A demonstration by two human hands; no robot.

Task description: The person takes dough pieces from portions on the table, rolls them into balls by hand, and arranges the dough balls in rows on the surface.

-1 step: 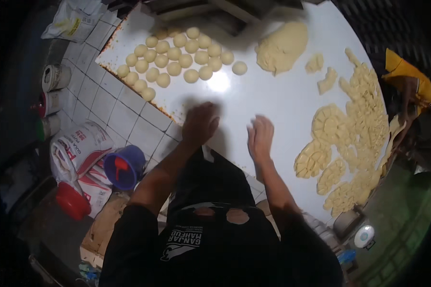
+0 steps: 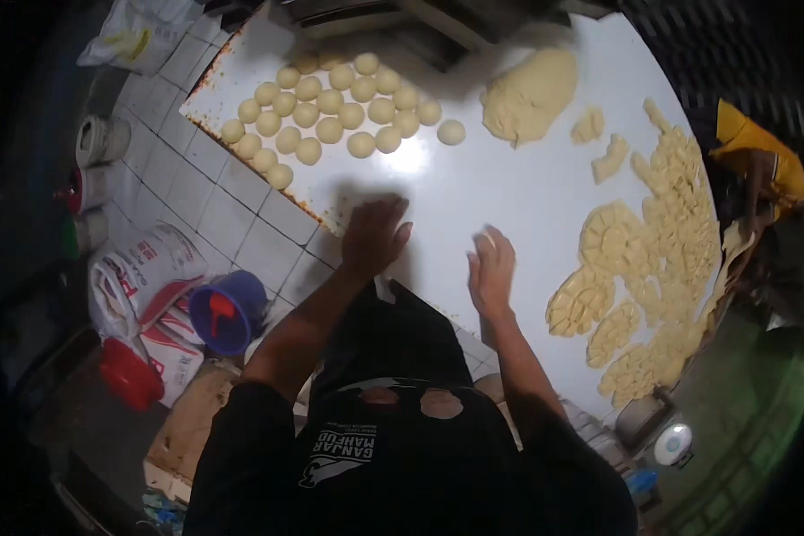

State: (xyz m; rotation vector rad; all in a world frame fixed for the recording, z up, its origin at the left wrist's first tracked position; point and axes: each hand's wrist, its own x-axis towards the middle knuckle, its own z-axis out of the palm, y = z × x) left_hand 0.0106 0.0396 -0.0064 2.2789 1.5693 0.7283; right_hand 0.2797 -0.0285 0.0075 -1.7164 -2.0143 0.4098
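My left hand (image 2: 375, 232) is palm down at the near part of the white table top (image 2: 438, 196), fingers bent forward and thumb apart; what is beneath its palm, if anything, is hidden. My right hand (image 2: 491, 272) lies to its right, fingers loosely bent and apart, with nothing visibly held. Beyond my left hand are several rows of round, pale dough balls (image 2: 329, 131), with one ball (image 2: 451, 132) slightly apart. A large dough mound (image 2: 527, 94) is at the back, beside small loose pieces (image 2: 609, 161). Flat, patterned dough scraps (image 2: 612, 237) cover the right side.
White-tiled surface (image 2: 214, 214) borders the table's rust-stained left edge. At left are sacks (image 2: 143, 277), a blue bucket (image 2: 228, 317) with a red scoop, a red basin (image 2: 129, 366) and cans (image 2: 98, 143). A yellow cloth (image 2: 750, 134) is at right, a pot lid (image 2: 674, 442) at lower right.
My left thumb sticks out further from the fingers, and my right hand is slightly lower. The whole view has shifted a little.
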